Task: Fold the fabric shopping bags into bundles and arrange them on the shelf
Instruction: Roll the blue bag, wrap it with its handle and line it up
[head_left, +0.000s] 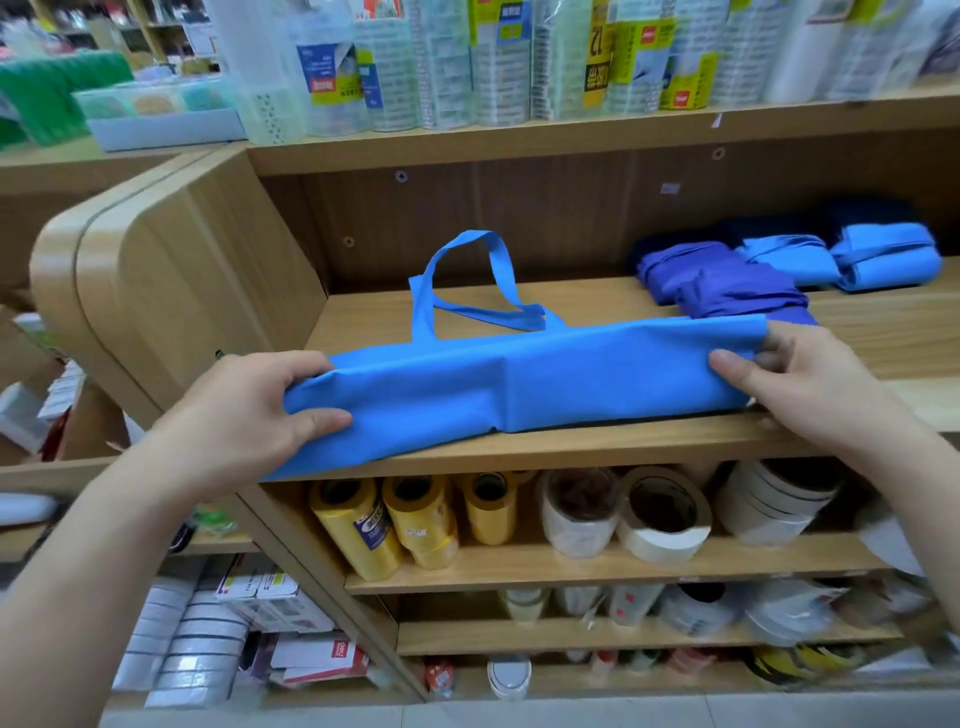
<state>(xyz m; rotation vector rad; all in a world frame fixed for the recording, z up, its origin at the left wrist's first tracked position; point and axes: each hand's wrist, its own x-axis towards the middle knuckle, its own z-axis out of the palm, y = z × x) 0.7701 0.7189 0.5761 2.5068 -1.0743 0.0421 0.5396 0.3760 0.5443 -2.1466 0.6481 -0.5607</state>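
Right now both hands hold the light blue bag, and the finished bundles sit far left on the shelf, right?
No: the head view shows the finished bundles far right on the shelf. Left hand and right hand hold the light blue bag.

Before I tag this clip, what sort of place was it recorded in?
Probably a stationery or household-goods shop. Its wooden display shelves carry many tape rolls, labelled wrapped packs stand in rows on top, and folded bag bundles sit stocked beside the blue bag being folded.
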